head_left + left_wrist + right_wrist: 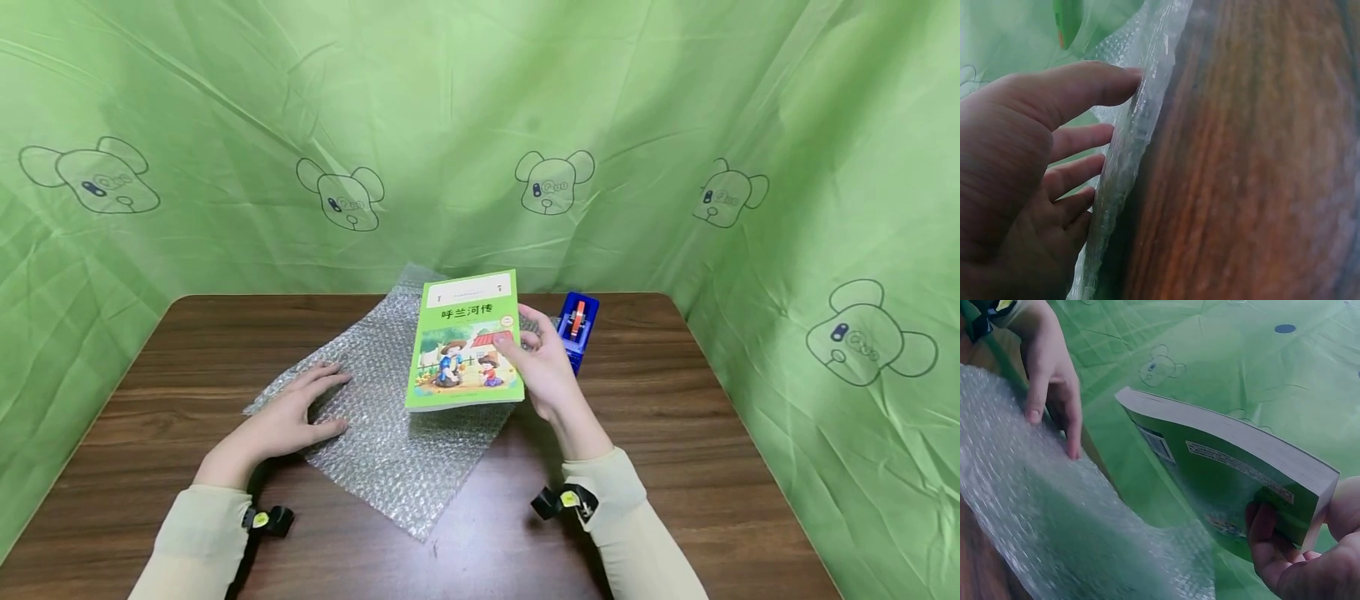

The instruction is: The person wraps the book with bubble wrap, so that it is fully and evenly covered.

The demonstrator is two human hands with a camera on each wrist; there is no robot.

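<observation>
The left hand (288, 417) lies flat with straight fingers on the near-left part of a sheet of bubble wrap (390, 433) spread on the brown wooden counter (712, 433). To its right, a green paperback book (465, 342) is held tilted above the wrap's middle, cover up. The right hand (543, 367) grips the book's right edge, thumb on the cover, fingers curled beneath. Just behind that hand sits a blue tape dispenser (579, 327).

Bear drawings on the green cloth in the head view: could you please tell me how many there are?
5: far left, left of centre, centre above the book, right of centre, and low on the right. Folds or the frame edge may hide more.
</observation>
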